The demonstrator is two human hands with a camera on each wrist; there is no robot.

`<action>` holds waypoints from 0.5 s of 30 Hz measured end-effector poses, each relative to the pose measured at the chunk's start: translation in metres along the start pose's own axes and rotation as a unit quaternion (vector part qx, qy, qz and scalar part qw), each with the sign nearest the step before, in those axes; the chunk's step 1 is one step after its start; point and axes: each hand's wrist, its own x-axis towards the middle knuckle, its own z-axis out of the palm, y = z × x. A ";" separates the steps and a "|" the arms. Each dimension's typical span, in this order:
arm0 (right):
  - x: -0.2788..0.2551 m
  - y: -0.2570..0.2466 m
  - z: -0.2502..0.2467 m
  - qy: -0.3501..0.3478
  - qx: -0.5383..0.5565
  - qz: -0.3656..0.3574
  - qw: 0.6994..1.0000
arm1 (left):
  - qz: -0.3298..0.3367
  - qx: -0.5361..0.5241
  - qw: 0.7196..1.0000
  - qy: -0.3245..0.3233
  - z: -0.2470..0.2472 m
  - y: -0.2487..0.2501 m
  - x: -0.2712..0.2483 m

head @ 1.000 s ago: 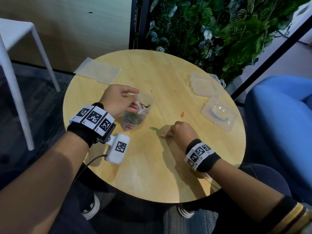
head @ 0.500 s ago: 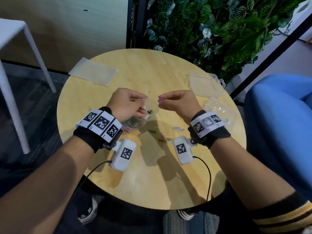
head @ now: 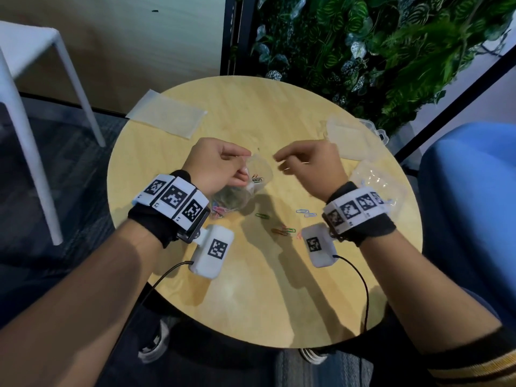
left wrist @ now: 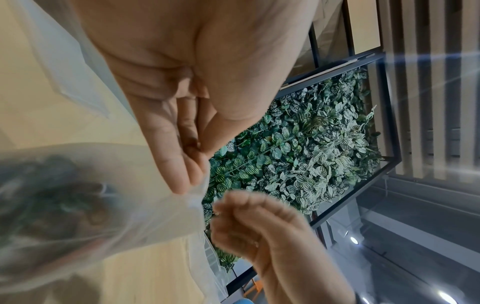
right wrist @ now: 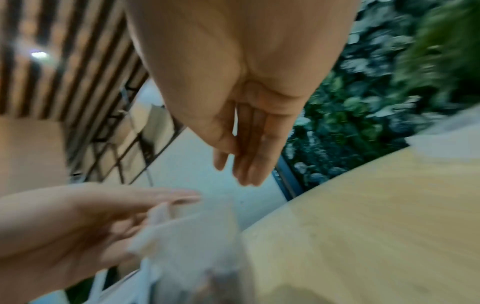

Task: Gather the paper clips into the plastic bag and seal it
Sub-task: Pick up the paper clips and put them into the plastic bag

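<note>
Head view shows both hands raised over the middle of the round worktop. The left hand pinches the rim of the plastic bag, whose mouth stands open toward the right hand; that hand's fingers are curled just beside the mouth, blurred, so whether they hold a clip cannot be told. Coloured paper clips fill the bag's bottom, partly hidden by the left wrist. Loose paper clips lie on the worktop toward its near edge, between the two wrists, with a pale pair closer to the right edge. A flat clear sheet lies at the far left edge and clear packets at the right edge, their contents hard to make out.

Left wrist view, unlike the head view, shows the left thumb and fingers pressed together on the bag's edge; the clips inside are a dark smear. The right hand is blurred, fingers bent.

Right wrist view is blurred throughout. It shows the right hand's fingers fairly straight and close together above the bag mouth, nothing visible between them.
</note>
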 end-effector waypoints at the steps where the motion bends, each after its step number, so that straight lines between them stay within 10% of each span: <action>1: 0.000 0.012 -0.007 0.017 -0.042 0.034 0.998 | 0.000 0.002 1.000 0.003 -0.001 0.000 0.001; 6: -0.020 0.073 -0.007 -0.174 -0.326 0.226 0.901 | -0.002 0.002 1.000 0.000 0.000 0.000 0.002; 9: -0.031 0.076 0.016 -0.243 -0.404 0.170 0.865 | 0.000 0.004 1.000 0.002 0.000 -0.001 0.000; 15: -0.049 0.071 0.063 -0.266 -0.384 -0.004 0.884 | 0.000 0.013 1.000 0.003 -0.002 0.000 -0.001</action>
